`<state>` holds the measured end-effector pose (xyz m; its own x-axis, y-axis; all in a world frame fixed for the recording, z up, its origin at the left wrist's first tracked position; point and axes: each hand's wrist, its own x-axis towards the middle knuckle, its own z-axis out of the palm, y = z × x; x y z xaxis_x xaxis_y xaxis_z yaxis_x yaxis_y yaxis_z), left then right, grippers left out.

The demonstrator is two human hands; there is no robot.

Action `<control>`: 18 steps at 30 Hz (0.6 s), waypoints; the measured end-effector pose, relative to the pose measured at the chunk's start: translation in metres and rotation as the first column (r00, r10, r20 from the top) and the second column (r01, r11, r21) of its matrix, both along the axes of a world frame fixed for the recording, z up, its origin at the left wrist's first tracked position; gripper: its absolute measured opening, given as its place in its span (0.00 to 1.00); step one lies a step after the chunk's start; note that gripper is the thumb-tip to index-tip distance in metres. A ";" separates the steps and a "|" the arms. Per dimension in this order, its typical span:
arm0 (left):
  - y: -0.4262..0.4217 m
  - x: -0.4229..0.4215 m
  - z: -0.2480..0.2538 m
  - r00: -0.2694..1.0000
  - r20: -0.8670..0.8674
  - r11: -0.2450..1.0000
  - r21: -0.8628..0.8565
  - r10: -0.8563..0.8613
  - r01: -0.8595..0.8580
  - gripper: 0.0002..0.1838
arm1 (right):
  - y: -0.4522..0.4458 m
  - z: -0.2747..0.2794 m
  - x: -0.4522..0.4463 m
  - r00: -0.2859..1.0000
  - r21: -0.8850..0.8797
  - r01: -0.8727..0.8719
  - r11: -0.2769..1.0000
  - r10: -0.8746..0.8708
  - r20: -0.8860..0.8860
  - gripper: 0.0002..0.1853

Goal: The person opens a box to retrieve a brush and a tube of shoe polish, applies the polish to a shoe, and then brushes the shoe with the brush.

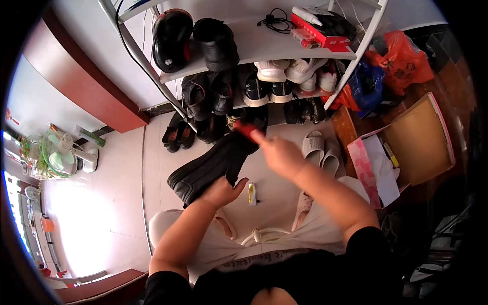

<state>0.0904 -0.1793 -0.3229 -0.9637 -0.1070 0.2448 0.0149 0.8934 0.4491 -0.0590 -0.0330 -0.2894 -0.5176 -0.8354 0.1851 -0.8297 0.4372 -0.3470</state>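
A black leather shoe [206,168] is held tilted in front of me above the floor. The fingers of my left hand [221,193] go into its opening and are hidden there, with the thumb sticking out. My right hand [282,156] is closed around the handle of a red brush [246,130], which is smeared by motion. The brush's head is at the far end of the shoe, and its bristles do not show clearly. Between my feet, a small white-and-yellow tube [252,194] lies on the floor.
Ahead stands a white shoe rack [254,43] with several pairs of shoes. Grey slippers [313,145] sit on the floor to the right, near an opened cardboard box [424,142] and plastic bags [401,63]. A fan [66,152] stands at the left.
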 end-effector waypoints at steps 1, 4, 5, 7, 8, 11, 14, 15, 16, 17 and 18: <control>0.001 0.000 0.001 1.000 0.002 1.000 0.006 0.002 -0.002 0.26 | -0.004 -0.002 0.015 0.991 -0.145 -0.128 0.981 0.130 0.006 0.27; 0.001 0.002 0.009 0.995 0.056 0.997 0.018 -0.078 0.077 0.26 | -0.005 0.012 0.032 0.988 -0.040 -0.152 0.988 0.152 0.006 0.27; 0.001 0.002 0.003 0.998 0.018 0.984 0.171 -0.052 0.048 0.26 | -0.005 0.005 0.014 0.999 -0.009 -0.047 0.999 0.047 0.027 0.27; -0.001 -0.001 0.011 0.998 -0.068 0.959 0.283 0.004 0.015 0.25 | 0.007 -0.005 -0.028 0.981 0.079 0.191 0.978 -0.193 0.019 0.25; -0.002 -0.003 0.020 0.997 -0.073 0.960 0.279 0.002 0.018 0.25 | 0.016 -0.028 -0.048 0.969 0.067 0.219 0.973 -0.225 0.101 0.22; -0.009 -0.006 0.032 0.989 -0.150 0.903 0.426 0.011 0.055 0.26 | 0.011 -0.015 -0.056 0.952 -0.121 0.289 0.950 -0.271 0.144 0.19; -0.006 -0.006 0.039 0.990 -0.141 0.825 0.562 0.022 0.061 0.25 | -0.001 -0.013 -0.052 0.940 -0.401 0.320 0.858 -0.237 0.245 0.22; -0.007 -0.007 0.034 0.990 -0.141 0.824 0.562 0.018 0.065 0.25 | -0.007 -0.021 -0.045 0.968 -0.487 0.232 0.842 -0.152 0.198 0.23; -0.008 -0.006 0.026 0.984 -0.175 0.804 0.589 0.029 0.081 0.25 | -0.011 -0.028 -0.036 0.987 -0.566 0.138 0.813 -0.069 0.142 0.24; -0.010 -0.005 0.021 0.977 -0.207 0.783 0.615 0.043 0.095 0.26 | -0.013 -0.023 -0.023 0.984 -0.480 0.147 0.865 -0.078 0.160 0.25; -0.013 -0.004 0.019 0.978 -0.204 0.783 0.615 0.044 0.093 0.26 | -0.014 -0.017 -0.005 0.980 -0.388 0.151 0.909 -0.086 0.180 0.25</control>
<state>0.0868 -0.1919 -0.3036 -0.9065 -0.2784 0.3173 0.1818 0.4210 0.8886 -0.0642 -0.0466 -0.3066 -0.6573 -0.6397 0.3984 -0.7019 0.3273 -0.6326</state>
